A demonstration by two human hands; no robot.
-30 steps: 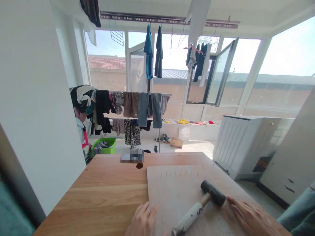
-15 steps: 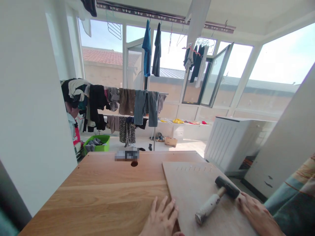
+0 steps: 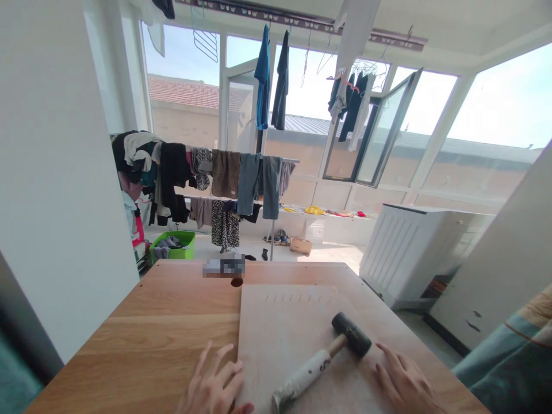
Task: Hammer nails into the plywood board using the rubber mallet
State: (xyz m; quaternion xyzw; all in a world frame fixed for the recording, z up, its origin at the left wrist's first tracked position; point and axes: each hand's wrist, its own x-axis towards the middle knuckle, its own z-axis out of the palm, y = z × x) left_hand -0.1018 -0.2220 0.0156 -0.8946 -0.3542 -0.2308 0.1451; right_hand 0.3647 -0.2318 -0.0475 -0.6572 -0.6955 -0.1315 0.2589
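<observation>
A pale wooden board [image 3: 284, 333] lies on a brown wooden table [image 3: 168, 322], with a row of small nails near its far edge. A rubber mallet [image 3: 321, 359] with a black head and a white, worn handle rests on the board. My left hand [image 3: 213, 385] lies flat with fingers spread at the board's left edge, partly on the table. My right hand [image 3: 403, 382] lies flat with fingers apart on the board's right side, just right of the mallet head. Neither hand holds anything.
A round hole [image 3: 237, 282] is in the table near its far edge. Beyond stand a clothes rack [image 3: 224, 184] full of laundry, a green basket [image 3: 172, 244], a white cabinet [image 3: 414, 253] at right and a white wall [image 3: 52, 172] at left.
The board with the mallet has shifted left on the table compared with half a second ago, and both hands moved left with it. The view has swung slightly.
</observation>
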